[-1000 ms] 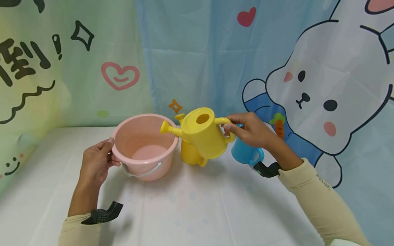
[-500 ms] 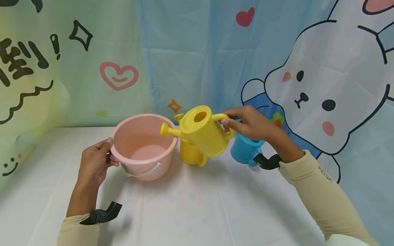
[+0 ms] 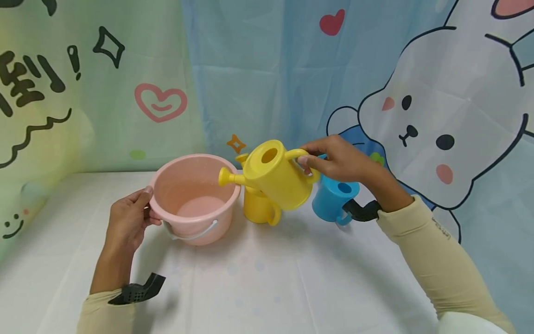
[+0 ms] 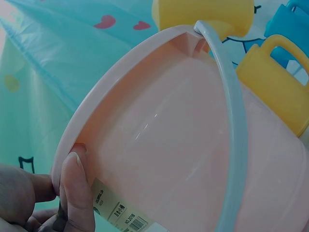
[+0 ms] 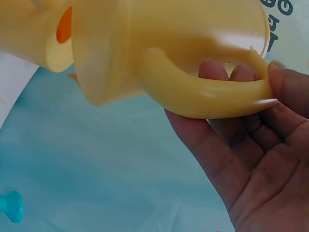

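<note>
My right hand (image 3: 338, 160) grips the handle of a yellow watering can (image 3: 277, 176), its fingers looped through the handle in the right wrist view. The can is raised and tilted, with its spout over the right rim of a pink bucket (image 3: 196, 185). With thumb and fingers, my left hand (image 3: 129, 218) pinches the bucket's left rim; in the left wrist view the thumb and fingers (image 4: 77, 188) clasp the rim near a label (image 4: 120, 212). The bucket's pale handle (image 3: 196, 235) hangs down its front. Inside, the bucket shows only its pink wall and bottom.
A second yellow watering can (image 3: 256, 208) stands right of the bucket, partly hidden behind the held one. Farther right, a blue watering can (image 3: 333, 199) stands below my right hand. A white cloth covers the table (image 3: 233, 287); a printed curtain (image 3: 258, 83) hangs behind.
My right hand has risen slightly with the yellow watering can, whose back end tips up a little more. More of the blue can's top shows. The left hand and bucket stay put.
</note>
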Demonstrator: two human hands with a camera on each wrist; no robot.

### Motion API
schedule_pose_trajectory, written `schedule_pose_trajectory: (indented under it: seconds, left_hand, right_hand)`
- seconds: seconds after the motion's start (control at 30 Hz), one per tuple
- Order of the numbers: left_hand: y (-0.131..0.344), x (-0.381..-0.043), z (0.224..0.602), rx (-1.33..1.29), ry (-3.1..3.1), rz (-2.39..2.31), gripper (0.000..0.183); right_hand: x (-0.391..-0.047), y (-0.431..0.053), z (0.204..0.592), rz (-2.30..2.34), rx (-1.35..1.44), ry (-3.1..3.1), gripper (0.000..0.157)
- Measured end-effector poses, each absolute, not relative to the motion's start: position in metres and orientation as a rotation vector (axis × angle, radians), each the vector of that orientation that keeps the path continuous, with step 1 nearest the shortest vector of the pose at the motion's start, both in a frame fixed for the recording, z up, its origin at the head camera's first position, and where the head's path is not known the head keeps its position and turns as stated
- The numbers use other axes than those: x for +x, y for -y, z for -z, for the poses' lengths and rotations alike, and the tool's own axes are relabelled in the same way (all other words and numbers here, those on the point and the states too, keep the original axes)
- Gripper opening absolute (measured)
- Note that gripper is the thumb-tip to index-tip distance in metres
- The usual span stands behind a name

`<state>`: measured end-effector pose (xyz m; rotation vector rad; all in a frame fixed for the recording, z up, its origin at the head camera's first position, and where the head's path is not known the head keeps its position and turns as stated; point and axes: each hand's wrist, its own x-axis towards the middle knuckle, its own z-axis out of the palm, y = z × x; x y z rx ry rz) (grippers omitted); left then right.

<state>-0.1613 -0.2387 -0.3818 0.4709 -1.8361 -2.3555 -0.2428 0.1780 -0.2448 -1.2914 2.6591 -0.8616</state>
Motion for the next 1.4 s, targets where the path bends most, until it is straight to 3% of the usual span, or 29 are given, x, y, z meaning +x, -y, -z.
schedule_pose_trajectory:
  seconds: [0.2, 1.4]
  left_hand:
    - [0.237, -0.164, 0.381, 0.470, 1.831, 2.364, 0.054]
    - [0.240, -0.161, 0.381, 0.498, 1.833, 2.353, 0.055]
  right_hand:
    - [-0.244, -0.178, 0.237, 0.831, -1.274, -2.651, 0.012]
    - [-0.256, -0.149, 0.205, 0.539, -1.219, -2.649, 0.023]
